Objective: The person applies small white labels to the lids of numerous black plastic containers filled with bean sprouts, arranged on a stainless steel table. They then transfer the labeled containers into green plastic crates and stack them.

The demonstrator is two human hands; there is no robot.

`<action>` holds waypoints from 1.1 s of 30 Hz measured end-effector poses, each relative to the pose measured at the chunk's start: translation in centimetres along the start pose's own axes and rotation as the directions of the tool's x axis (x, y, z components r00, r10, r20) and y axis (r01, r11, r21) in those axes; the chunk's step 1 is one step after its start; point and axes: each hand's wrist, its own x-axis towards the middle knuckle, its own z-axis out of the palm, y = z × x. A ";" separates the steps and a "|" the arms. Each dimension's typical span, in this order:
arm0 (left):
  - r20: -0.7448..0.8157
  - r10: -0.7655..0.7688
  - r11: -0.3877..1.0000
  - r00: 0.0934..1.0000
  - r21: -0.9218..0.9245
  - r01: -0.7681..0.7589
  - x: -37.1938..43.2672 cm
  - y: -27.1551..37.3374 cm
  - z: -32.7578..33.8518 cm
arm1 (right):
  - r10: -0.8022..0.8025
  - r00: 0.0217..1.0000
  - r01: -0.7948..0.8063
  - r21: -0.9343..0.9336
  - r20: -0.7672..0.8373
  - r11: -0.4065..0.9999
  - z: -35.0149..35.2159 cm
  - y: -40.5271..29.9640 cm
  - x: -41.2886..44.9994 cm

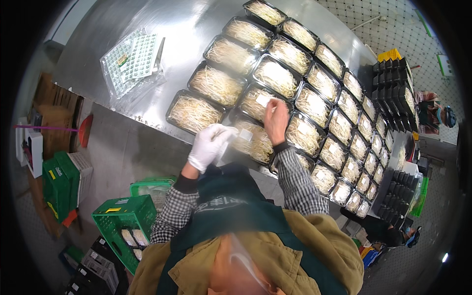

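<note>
My left hand, in a white glove, is held at the front edge of the steel table with its fingers bent around what looks like a pale sheet, partly hidden. My bare right hand reaches over a black tray of bean sprouts, its fingertips bent at a white label on the tray's top. Below that tray, another labelled sprout tray lies between my hands. Just beyond my left hand sits a sprout tray with no label visible. Rows of labelled trays run to the right.
Printed label sheets in plastic lie on the steel table at the left. Stacks of black trays stand at the far right end. A green crate holding sprout packs is at the lower left. Two other people work at the right.
</note>
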 end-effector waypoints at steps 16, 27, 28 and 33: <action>0.131 -0.152 0.926 0.980 -0.328 0.187 2.9 5.6 1.1 | 0.027 0.997 -0.049 -0.317 -0.076 0.947 3.3 3.8 13.2; -0.346 0.055 0.984 0.937 0.179 0.008 8.0 -1.0 5.2 | -0.044 0.451 -0.735 0.399 0.892 0.548 -4.0 -3.4 5.8; -0.297 0.014 0.987 0.955 0.159 0.035 8.3 -2.0 5.3 | -0.019 0.442 -0.746 0.380 0.897 0.546 -5.1 -5.2 4.4; 0.064 -0.238 0.961 0.969 -0.126 0.244 6.9 1.6 3.5 | 0.317 0.764 -0.587 0.401 0.562 0.703 -4.9 -1.6 11.1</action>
